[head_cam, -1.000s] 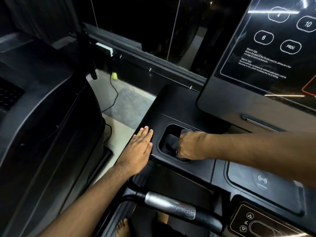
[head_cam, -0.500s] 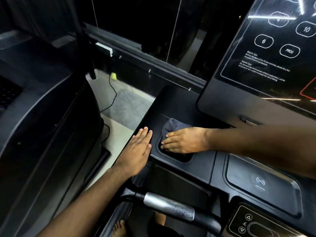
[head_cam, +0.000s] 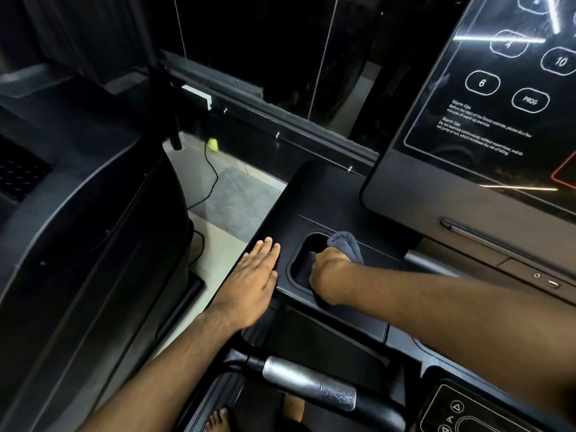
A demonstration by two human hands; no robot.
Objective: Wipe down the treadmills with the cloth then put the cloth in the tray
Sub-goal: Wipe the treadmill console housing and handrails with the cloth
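Note:
A dark grey cloth point(head_cam: 346, 244) bunches at the far right rim of the recessed tray point(head_cam: 299, 260) in the black treadmill console point(head_cam: 314, 194). My right hand point(head_cam: 330, 275) is fisted on the cloth and sits down in the tray, with part of the cloth sticking out behind the knuckles. My left hand point(head_cam: 255, 279) lies flat, fingers together, on the console's left edge beside the tray. It holds nothing.
The treadmill's touch panel point(head_cam: 486, 113) rises at the right. A metal-sleeved handlebar point(head_cam: 308, 385) crosses below my arms. A second black machine point(head_cam: 78, 229) stands at the left, with pale floor, a cable and a grey mat point(head_cam: 240, 201) between them. A bare foot point(head_cam: 218, 420) shows at the bottom.
My right hand went from lying flat over the cloth on the tray to a fist pushing the cloth down inside the tray. The left hand has stayed in place.

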